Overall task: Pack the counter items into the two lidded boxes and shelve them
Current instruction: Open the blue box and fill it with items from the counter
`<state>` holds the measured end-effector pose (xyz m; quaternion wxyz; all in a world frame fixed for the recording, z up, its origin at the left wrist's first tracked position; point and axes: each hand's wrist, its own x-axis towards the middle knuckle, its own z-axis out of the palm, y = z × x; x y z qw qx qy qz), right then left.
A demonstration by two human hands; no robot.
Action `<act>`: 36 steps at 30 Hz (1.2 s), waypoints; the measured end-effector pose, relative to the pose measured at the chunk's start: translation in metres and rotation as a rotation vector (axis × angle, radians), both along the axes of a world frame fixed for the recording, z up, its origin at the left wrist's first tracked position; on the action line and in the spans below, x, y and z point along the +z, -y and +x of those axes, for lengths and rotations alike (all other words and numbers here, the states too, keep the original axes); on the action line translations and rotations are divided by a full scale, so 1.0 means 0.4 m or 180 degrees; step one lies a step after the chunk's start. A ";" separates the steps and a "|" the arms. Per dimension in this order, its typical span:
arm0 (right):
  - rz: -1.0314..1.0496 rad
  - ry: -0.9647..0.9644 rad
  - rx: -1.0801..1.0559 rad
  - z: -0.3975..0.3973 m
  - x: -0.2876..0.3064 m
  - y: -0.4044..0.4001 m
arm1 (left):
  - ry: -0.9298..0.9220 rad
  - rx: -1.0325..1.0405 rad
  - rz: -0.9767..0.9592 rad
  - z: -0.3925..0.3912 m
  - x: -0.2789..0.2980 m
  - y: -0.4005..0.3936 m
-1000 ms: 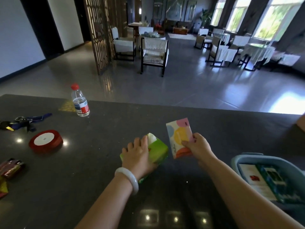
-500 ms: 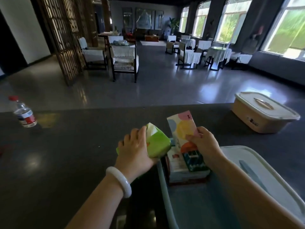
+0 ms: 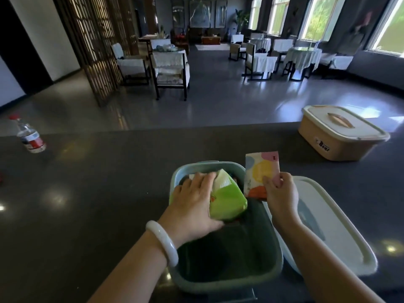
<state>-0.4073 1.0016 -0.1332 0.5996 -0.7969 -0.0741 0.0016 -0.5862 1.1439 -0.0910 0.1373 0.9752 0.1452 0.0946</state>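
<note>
An open blue-green box (image 3: pixel 227 278) stands on the dark counter in front of me. My left hand (image 3: pixel 192 206) grips a green tissue pack (image 3: pixel 227 200) and holds it inside the box's far end, over other items I cannot make out. Just beyond the box's right rim, my right hand (image 3: pixel 281 197) pinches a pastel-coloured tissue packet (image 3: pixel 261 171) upright. The box's white lid (image 3: pixel 341 235) lies flat on the counter to the right. A beige box (image 3: pixel 341 141) with its lid on sits at the far right.
A water bottle with a red cap (image 3: pixel 28 136) stands at the counter's far left. The counter's far edge (image 3: pixel 196 129) runs across the view. Beyond it lies an open floor with chairs and tables.
The view swung right, bringing the open box under my hands. My left hand lowered the green pack into the box. My right hand moved the pastel packet right, beside the lid.
</note>
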 end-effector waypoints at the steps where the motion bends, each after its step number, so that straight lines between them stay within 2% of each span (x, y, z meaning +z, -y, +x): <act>1: 0.0030 0.0015 -0.0025 -0.003 0.005 -0.001 | -0.0103 -0.0096 -0.0053 -0.008 -0.009 0.008; 10: 0.0049 0.0180 0.0303 -0.038 0.033 -0.014 | -0.0747 -0.0498 -0.0337 -0.017 -0.080 0.040; 17: -0.0048 0.0305 0.0391 -0.045 0.035 -0.011 | -0.1154 -0.0575 -0.0084 0.017 -0.132 0.062; 26: -0.0129 0.0325 0.0405 -0.034 0.020 -0.017 | -0.1276 -0.0650 0.0035 0.062 -0.165 0.031; 36: -0.0284 0.0423 0.0380 -0.038 0.017 -0.016 | -0.1151 -0.0688 0.0096 0.091 -0.208 0.041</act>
